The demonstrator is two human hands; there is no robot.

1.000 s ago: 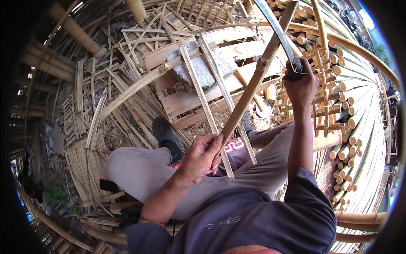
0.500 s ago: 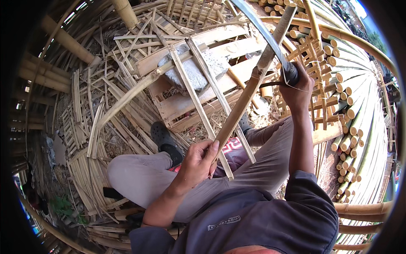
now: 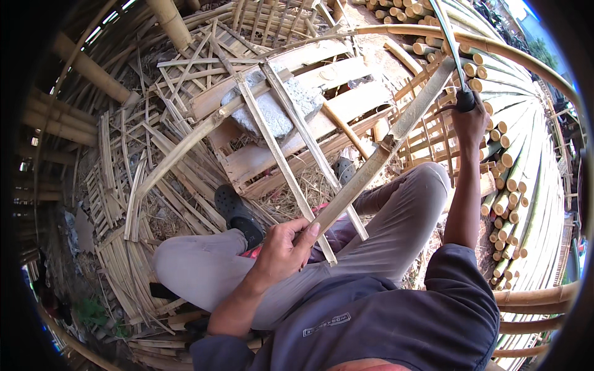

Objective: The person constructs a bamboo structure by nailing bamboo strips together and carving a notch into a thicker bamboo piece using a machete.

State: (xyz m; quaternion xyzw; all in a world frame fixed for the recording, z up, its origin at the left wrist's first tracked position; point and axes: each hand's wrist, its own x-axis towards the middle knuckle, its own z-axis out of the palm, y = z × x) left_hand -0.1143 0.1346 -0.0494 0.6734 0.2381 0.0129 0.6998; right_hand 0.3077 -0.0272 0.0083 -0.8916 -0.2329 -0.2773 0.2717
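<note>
My left hand (image 3: pixel 286 250) is closed around the near end of a split bamboo piece (image 3: pixel 357 182), which slants up to the right over my lap and has a node partway along it. In my right hand (image 3: pixel 471 122) is the black handle of a long knife (image 3: pixel 450 38), its blade pointing away from me. The blade passes close to the far end of the bamboo; whether they touch I cannot tell. Two narrow bamboo strips (image 3: pixel 281 157) (image 3: pixel 314 148) lean from a grey concrete block (image 3: pixel 263 111) down toward my lap, passing beneath the held piece.
The block rests on a slatted bamboo platform (image 3: pixel 260 157). A bamboo pole (image 3: pixel 170 164) lies across at the left among scattered strips. Stacked bamboo poles (image 3: pixel 520 167) fill the right side, near a bamboo lattice (image 3: pixel 427 133). My clogs (image 3: pixel 238 216) stand before the platform.
My right hand has swung outward to the right with the knife, and the blade no longer crosses the bamboo's middle. The bamboo's far end has dropped and tilted right. My left hand keeps its grip.
</note>
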